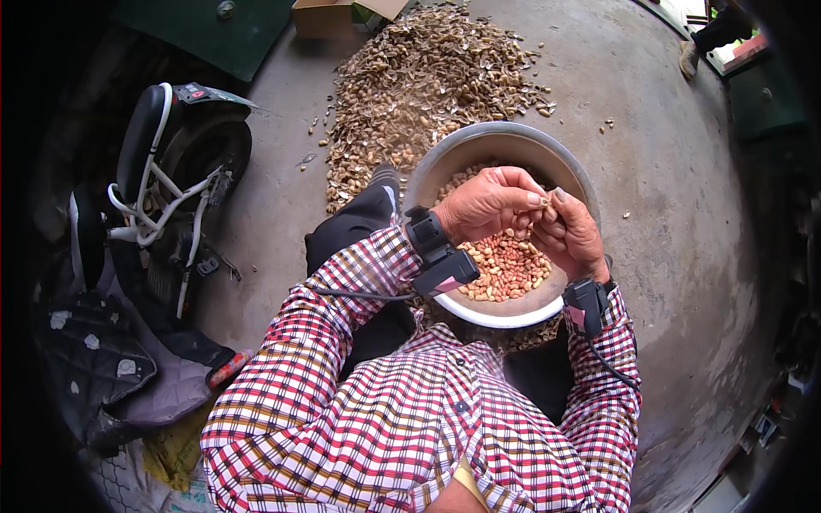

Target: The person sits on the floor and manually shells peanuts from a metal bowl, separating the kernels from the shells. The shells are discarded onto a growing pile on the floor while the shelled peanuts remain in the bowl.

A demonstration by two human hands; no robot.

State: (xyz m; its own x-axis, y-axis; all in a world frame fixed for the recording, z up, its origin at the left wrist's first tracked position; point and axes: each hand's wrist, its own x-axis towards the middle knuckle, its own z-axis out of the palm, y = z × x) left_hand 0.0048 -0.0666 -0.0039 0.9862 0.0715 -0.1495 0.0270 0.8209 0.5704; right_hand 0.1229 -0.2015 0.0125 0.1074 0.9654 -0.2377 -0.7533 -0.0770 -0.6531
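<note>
Over a wide metal basin [502,319], my left hand [490,200] and my right hand [573,231] meet at the fingertips. A small peanut shell [544,202] is pinched between them, mostly covered by the fingers. Shelled peanut kernels [507,272], reddish and pale, lie in the near part of the basin. Behind my hands, whole unshelled peanuts [471,174] rest toward its far side, partly hidden. Both wrists carry black strapped devices with cables.
A large heap of peanut shells [410,77] spreads across the concrete floor [667,211] beyond the basin. A white-framed electric scooter [160,186] stands at left, near a dark quilted cover [96,365]. A cardboard box [324,19] is at the top. Another person's leg [721,32] shows at upper right.
</note>
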